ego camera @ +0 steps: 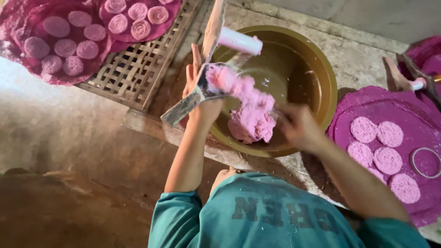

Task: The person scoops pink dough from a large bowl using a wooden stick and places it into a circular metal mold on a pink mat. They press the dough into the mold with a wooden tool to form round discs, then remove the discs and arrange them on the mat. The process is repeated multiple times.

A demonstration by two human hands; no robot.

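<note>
Your left hand is raised at the near-left rim of the brown bowl, fingers closed around the handle of a flat metal scraper whose blade is loaded with pink dough. The dough hangs from the blade down into the bowl, where the larger lump rests against the near wall. Your right hand is just beside that lump at the bowl's near rim; it is blurred, so I cannot tell how its fingers are set. A pale pink roller lies across the bowl's far-left rim. On the purple cloth to your right, round pink discs lie near a metal ring. A woven bamboo tray at the far left carries more discs on cloth.
</note>
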